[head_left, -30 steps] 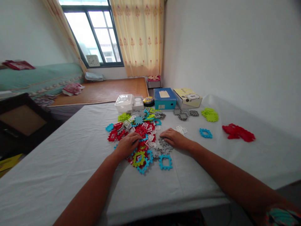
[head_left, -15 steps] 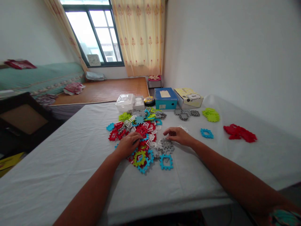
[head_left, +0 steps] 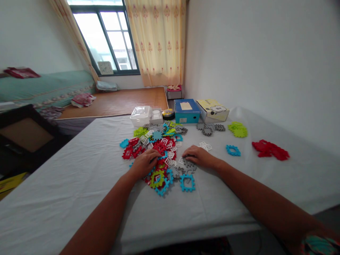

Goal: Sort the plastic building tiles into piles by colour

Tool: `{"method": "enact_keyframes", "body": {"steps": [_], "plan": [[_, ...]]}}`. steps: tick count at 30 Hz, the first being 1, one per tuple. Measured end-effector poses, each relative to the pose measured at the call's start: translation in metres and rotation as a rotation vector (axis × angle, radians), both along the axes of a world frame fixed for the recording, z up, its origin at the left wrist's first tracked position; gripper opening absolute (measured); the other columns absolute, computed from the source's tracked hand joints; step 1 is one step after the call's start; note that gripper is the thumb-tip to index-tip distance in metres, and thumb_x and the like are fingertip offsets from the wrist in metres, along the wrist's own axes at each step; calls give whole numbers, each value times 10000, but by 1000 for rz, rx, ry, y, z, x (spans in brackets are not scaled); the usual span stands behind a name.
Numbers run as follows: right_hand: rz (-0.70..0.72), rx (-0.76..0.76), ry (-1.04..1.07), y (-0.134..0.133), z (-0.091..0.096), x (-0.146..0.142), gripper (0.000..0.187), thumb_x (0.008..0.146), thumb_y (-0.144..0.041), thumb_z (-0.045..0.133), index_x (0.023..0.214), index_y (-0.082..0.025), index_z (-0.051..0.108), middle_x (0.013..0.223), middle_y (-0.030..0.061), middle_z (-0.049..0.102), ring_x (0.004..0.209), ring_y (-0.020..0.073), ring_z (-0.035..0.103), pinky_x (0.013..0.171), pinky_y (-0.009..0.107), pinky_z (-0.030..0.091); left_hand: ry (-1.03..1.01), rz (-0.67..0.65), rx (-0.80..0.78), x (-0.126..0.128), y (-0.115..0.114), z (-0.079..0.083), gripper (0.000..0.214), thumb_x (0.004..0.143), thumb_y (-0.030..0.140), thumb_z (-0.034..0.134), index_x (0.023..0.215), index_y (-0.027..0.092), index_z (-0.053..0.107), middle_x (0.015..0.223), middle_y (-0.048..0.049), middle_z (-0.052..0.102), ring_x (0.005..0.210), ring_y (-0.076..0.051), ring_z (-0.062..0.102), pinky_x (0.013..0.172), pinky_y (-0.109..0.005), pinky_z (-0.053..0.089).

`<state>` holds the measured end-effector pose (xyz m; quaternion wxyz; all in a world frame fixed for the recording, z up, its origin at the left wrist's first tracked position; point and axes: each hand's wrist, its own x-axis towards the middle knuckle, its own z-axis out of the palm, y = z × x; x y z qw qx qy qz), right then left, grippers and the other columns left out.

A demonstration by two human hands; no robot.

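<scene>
A heap of plastic interlocking tiles in red, blue, green and grey lies on the white-covered table. My left hand [head_left: 145, 163] rests on the heap's left side, fingers bent loosely, a gap between thumb and fingers, beside a red tile [head_left: 160, 148]. At the heap's right edge my right hand [head_left: 198, 156] has its fingertips closed on the edge of a grey tile [head_left: 190, 163]; its fingers partly cover it. Nearer to me are a blue square frame tile [head_left: 187, 175] and a green frame tile [head_left: 157, 179]. Small white window pieces [head_left: 170, 154] are scattered over the heap.
Sorted to the right are grey tiles [head_left: 207, 131], green tiles [head_left: 238, 129], a blue tile [head_left: 233, 150], red tiles [head_left: 271, 149] and white window pieces [head_left: 205, 146]. Behind stand a clear container [head_left: 140, 115], a blue box [head_left: 187, 112] and a yellow box [head_left: 214, 110].
My right hand has come down slightly to the left onto the grey tile, its fingers closing. More of the white pieces behind it now shows. My left hand stays in place.
</scene>
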<state>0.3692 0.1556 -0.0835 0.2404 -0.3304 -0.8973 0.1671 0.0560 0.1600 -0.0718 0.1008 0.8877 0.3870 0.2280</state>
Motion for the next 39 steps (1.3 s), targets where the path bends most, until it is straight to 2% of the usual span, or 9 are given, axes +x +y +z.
{"method": "enact_keyframes", "body": {"steps": [9,13,15,18,22,25,30,33,39], "plan": [[-129,-82,68,-2,-1,3,150,843,-171,619,962,-192,708,933,61,697,876,179,613,812,318,474,15,0,2,-1,1,-2,248,905,188,473,1043,241,672,1102,-31,664,1001,-166,620,910,-300,488],[-173,-82,104,-2,1,2,169,872,-202,584,984,-186,710,959,74,697,869,177,617,790,314,485,15,-1,9,-1,0,-1,248,905,188,473,1043,244,672,1108,-30,661,1004,-165,619,911,-298,488],[-149,-14,97,0,0,4,211,902,-204,541,1034,-191,705,1042,92,698,959,195,610,863,352,470,12,0,15,-1,0,-1,251,907,190,471,1045,246,672,1109,-33,660,1001,-165,620,908,-298,490],[-38,59,28,2,-1,7,257,930,-198,494,1092,-206,693,1150,100,683,1057,208,590,950,391,424,-1,-2,21,0,0,-1,254,904,191,473,1047,248,675,1103,-36,663,992,-166,621,904,-297,491],[28,36,-50,4,2,13,251,944,-199,474,1054,-206,699,1069,83,712,991,191,623,927,367,433,-1,-7,13,0,0,-1,259,904,193,467,1048,247,676,1104,-38,665,993,-169,622,903,-302,492],[-5,26,-42,3,4,16,250,939,-184,470,1028,-198,703,1015,85,719,956,188,634,906,359,453,-3,-3,9,0,0,-1,256,903,195,467,1043,248,675,1099,-38,667,988,-171,624,899,-304,493],[-52,75,-37,5,-1,19,245,900,-168,521,1064,-193,701,1120,115,689,1024,209,617,925,376,450,-7,-1,6,0,0,-1,249,899,192,474,1035,243,676,1094,-37,667,987,-170,625,892,-298,492],[-52,83,-93,7,-1,20,208,890,-170,543,1011,-191,712,1052,99,708,968,207,627,904,371,448,-9,-7,5,0,1,-1,249,898,190,477,1036,245,677,1093,-37,666,992,-169,623,894,-297,490],[-150,72,-114,4,0,20,172,861,-178,585,978,-184,711,989,86,712,943,211,612,870,352,454,-3,-10,12,-1,1,-2,249,909,195,466,1043,241,671,1091,-38,665,991,-166,620,903,-299,488]]}}
